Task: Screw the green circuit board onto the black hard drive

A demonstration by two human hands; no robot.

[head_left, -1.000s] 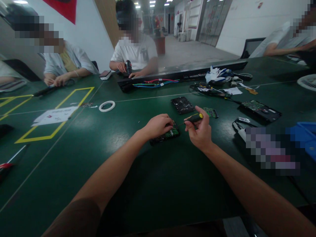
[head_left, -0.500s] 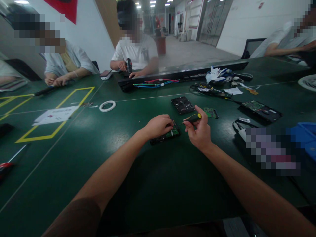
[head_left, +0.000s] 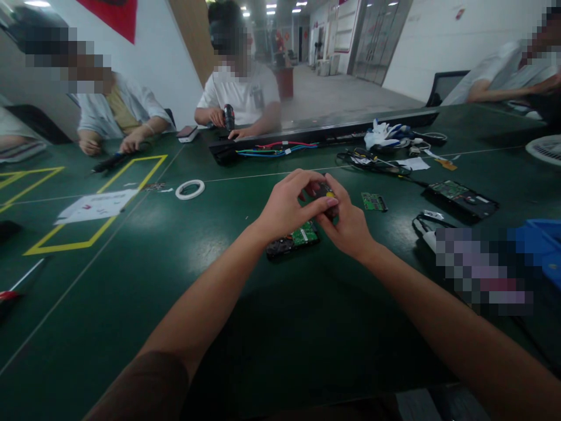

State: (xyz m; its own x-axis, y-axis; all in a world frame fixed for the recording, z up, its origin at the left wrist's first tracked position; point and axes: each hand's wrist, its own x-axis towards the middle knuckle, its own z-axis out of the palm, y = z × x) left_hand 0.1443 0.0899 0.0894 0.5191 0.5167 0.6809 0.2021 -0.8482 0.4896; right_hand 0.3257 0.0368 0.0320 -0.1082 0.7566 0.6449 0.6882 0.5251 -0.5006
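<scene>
My left hand [head_left: 291, 202] curls around the near left side of a dark hard drive [head_left: 322, 188], mostly hidden by the fingers. Opposite it, my right hand [head_left: 348, 222] is closed at the drive's right side. A screwdriver [head_left: 330, 195] with a yellow handle end shows between the two hands; the right fingers hold it, its shaft hidden. Just below the left hand, another hard drive [head_left: 291, 241] lies with its green circuit board up. To the right of my hands a loose green circuit board [head_left: 374, 202] rests on the table.
Another hard drive [head_left: 462, 197] lies on the green table at right, near cables and a blue bin [head_left: 541, 242]. A white tape ring [head_left: 190, 189], paper [head_left: 94, 206] and a red-handled screwdriver [head_left: 13, 292] are at left. Co-workers sit across, behind a long black housing [head_left: 324, 135].
My left hand has left the green-board drive and moved up to the other hard drive. My right hand has shifted up and left with the screwdriver, meeting the left around that drive.
</scene>
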